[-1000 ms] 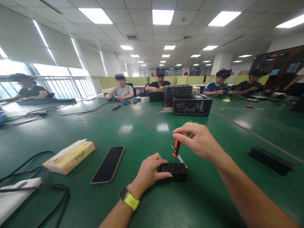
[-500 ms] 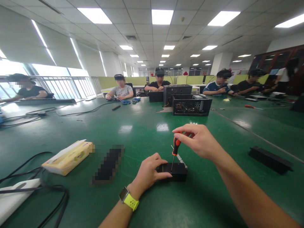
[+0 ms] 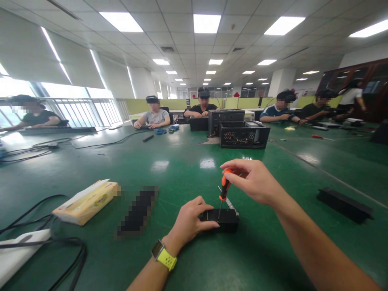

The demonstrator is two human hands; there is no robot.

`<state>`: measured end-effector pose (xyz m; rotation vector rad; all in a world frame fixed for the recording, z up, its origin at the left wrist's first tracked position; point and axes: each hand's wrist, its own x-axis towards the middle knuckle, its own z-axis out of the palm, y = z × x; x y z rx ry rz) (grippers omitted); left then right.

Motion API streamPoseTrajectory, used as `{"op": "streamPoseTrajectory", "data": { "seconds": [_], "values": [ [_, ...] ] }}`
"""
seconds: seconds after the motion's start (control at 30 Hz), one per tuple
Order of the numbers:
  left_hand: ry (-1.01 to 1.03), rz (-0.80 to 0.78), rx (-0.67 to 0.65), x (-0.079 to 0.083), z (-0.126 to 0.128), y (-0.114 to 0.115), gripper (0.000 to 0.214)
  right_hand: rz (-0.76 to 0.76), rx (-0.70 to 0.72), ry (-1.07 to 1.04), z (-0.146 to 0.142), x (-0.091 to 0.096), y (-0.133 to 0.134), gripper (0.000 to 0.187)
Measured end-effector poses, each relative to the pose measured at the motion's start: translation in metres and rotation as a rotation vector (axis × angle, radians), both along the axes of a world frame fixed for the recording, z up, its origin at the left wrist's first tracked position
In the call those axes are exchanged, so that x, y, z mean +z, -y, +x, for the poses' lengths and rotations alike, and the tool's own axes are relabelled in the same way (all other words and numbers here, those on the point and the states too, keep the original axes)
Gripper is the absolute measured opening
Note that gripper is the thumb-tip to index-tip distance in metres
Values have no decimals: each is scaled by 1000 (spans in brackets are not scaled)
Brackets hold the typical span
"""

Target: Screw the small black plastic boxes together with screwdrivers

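Right hand (image 3: 253,182): your fingertips pinched round screwdriver (image 3: 224,186);
Left hand (image 3: 191,216): your thumb, fingers gripping black box (image 3: 229,222);
Screwdriver step: apparently turning; next calls for steady twist

Left grip (image 3: 190,219) low, clasping — right grip (image 3: 254,180) higher, pinching

Screwdriver (image 3: 224,191) in right grip (image 3: 256,181): smooth plastic handle (image 3: 224,187), metal shaft (image 3: 220,209). Box (image 3: 228,223) at left grip (image 3: 190,217): matt. Surface (image 3: 178,173) beneath both: glossy, smooth.
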<state>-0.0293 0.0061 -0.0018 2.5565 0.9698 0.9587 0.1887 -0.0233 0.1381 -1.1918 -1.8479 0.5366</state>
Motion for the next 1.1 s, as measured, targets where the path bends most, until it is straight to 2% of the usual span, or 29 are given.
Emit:
{"op": "streamPoseTrajectory", "data": {
  "seconds": [0.13,0.3,0.53,0.77,0.93,1.1],
  "values": [
    [0,-4,4,1,0,0,48,-44,31,-27,-1,1,1,20],
    [5,-6,1,2,0,1,48,58,21,30,-3,0,-1,20],
    [-8,-15,8,3,1,1,47,-60,51,-80,-1,-1,-1,22],
    [-7,-6,5,2,1,0,46,73,21,36,-4,0,0,21],
    [-2,-4,1,1,1,0,48,-42,43,-88,-3,-1,-1,22],
    [13,-10,-5,1,0,0,48,33,17,6,-4,-3,-2,23]
  ]
}}
